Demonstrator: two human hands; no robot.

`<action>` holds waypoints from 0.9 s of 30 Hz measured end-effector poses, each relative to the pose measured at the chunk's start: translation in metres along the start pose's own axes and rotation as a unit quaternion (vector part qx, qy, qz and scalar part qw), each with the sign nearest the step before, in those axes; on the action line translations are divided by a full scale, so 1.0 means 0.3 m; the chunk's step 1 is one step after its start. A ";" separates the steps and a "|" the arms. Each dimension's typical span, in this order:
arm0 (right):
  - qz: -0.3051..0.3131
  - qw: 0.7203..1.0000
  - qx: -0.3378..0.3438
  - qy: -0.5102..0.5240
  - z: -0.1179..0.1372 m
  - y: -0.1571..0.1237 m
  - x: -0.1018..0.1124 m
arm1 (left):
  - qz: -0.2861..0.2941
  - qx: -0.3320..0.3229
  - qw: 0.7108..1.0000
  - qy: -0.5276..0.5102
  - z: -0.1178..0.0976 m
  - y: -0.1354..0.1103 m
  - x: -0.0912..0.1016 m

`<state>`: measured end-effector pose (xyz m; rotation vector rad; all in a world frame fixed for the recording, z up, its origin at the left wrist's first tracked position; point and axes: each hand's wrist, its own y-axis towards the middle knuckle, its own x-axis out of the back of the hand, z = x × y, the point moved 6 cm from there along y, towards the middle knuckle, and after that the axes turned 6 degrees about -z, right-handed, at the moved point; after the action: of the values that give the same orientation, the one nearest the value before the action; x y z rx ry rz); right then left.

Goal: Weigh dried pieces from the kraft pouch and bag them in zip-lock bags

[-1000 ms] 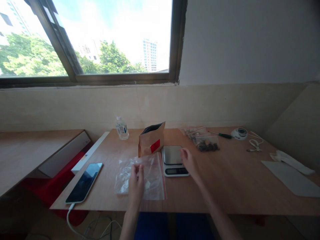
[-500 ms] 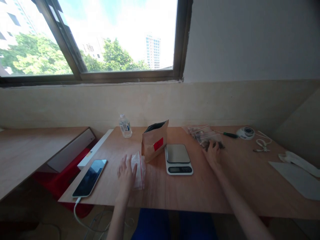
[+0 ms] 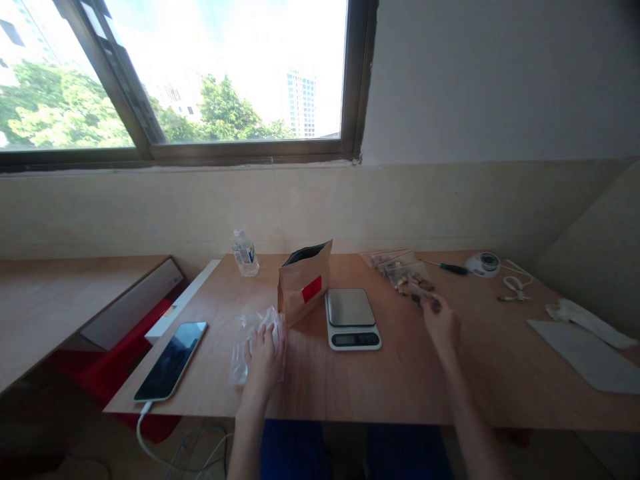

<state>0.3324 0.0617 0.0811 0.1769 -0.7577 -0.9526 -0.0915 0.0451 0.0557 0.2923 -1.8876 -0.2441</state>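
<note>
From the head view, I see the left hand (image 3: 265,352) resting, fingers spread, on a clear plastic bag (image 3: 241,363) lying on the bench (image 3: 390,390). The right hand (image 3: 444,325) pinches the near end of a filled zip bag (image 3: 404,279). Between them, a digital scale (image 3: 351,308) sits just beside an upright, open-topped kraft pouch (image 3: 295,288).
</note>
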 end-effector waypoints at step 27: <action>0.273 0.910 0.109 0.293 0.579 -0.534 0.037 | 0.073 0.166 0.728 -0.661 -0.387 -0.059 0.068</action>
<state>0.1149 -0.0094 0.1416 0.4029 -0.3159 -0.2442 0.0131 0.0189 0.1064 0.1990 -3.3938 0.0571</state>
